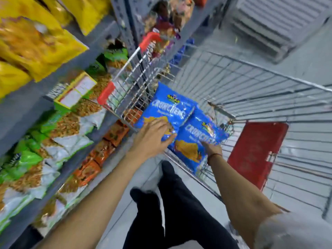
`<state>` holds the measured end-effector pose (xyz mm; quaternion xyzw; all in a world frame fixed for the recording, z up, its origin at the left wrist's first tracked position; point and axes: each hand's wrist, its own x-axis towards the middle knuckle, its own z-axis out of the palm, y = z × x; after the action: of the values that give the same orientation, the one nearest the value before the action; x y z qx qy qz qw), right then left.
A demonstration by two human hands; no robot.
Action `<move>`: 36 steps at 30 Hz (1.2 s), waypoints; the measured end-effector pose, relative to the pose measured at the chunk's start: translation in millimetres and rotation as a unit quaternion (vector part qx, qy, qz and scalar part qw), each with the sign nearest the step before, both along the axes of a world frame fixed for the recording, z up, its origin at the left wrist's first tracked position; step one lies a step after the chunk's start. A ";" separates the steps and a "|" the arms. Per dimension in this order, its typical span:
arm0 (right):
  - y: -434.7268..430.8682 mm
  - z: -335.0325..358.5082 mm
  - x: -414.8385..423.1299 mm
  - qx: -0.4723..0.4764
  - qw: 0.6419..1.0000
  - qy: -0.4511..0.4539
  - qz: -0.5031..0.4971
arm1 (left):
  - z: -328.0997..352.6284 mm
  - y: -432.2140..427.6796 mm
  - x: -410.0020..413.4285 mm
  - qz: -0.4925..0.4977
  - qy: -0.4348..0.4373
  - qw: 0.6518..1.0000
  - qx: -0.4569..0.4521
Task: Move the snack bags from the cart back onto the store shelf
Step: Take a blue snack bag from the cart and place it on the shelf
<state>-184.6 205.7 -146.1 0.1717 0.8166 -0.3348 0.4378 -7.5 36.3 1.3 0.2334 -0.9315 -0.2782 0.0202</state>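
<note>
Two blue snack bags stand in the wire cart [251,83]. The far blue bag [168,106] leans toward the shelf side, and the near blue bag [195,139] overlaps it at the right. My left hand [152,137] lies on the lower corner of the far bag with its fingers spread. My right hand [212,150] reaches over the cart rim, and its fingers pinch the lower edge of the near bag. The grey store shelf [100,33] runs along the left.
The shelves hold yellow bags [36,42] on top, green and white bags [59,128] in the middle and orange packs [100,151] low down. A red panel [256,150] sits at the cart's handle end. My dark trouser legs [172,203] stand between shelf and cart.
</note>
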 end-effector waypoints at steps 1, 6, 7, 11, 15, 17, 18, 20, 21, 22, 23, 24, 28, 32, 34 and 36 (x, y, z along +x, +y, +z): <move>2.9 -6.8 -1.9 0.008 1.000 0.011 -0.014 | -2.0 -0.9 -0.9 0.003 -0.002 1.000 0.007; 7.1 -36.9 -1.2 -0.057 0.994 -0.048 -0.085 | -6.2 -3.0 1.2 0.020 -0.024 1.000 0.003; 7.1 -40.3 -0.3 -0.060 0.991 -0.077 -0.087 | -5.6 -2.2 1.5 0.025 -0.027 0.999 0.000; 7.7 -50.6 1.4 -0.060 0.986 -0.114 -0.101 | -4.9 -2.3 1.0 0.032 -0.034 0.999 0.000; 5.5 -45.8 -0.3 -0.068 0.988 -0.101 -0.099 | -5.6 -1.5 1.6 0.033 -0.041 0.999 0.005; 3.4 -39.7 -1.9 -0.074 0.989 -0.079 -0.101 | -5.2 -1.3 1.8 0.040 -0.043 0.998 0.007; 2.8 -35.5 -3.2 -0.075 0.990 -0.067 -0.102 | -4.8 -0.8 1.8 0.043 -0.042 0.998 0.006; 3.6 -30.9 -5.0 -0.089 0.988 -0.048 -0.113 | -4.2 0.6 2.1 0.047 -0.040 0.998 0.000; 4.6 -29.7 -5.6 -0.087 0.989 -0.038 -0.113 | -4.3 1.1 2.4 0.048 -0.039 0.998 -0.004; 5.7 -26.6 -5.8 -0.086 0.990 -0.029 -0.112 | -5.0 1.5 2.8 0.049 -0.038 0.998 -0.008; 6.8 -24.4 -6.4 -0.093 0.990 -0.016 -0.109 | -5.9 1.9 3.3 0.050 -0.037 0.998 -0.013; 7.1 -20.9 -6.9 -0.102 0.989 -0.007 -0.109 | -6.8 2.2 3.7 0.051 -0.038 0.998 -0.018; 5.4 -10.8 -13.4 -0.105 0.991 0.027 -0.074 | -9.8 2.0 2.6 0.054 -0.051 0.997 -0.003; 6.0 9.5 -16.5 -0.085 0.994 0.058 -0.034 | -12.8 0.9 1.7 0.057 -0.063 0.996 -0.001; 9.6 20.5 -18.2 -0.097 0.992 0.083 -0.022 | -12.3 -0.3 1.2 0.055 -0.079 0.995 -0.009; 15.7 33.0 -21.7 -0.097 0.988 0.119 0.009 | -11.2 -2.9 -0.4 0.043 -0.099 0.994 0.009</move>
<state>-206.3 221.4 -113.1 0.0802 0.8281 -0.4267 0.3546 -7.8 33.5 -9.9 0.2999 -0.9156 -0.2604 -0.0625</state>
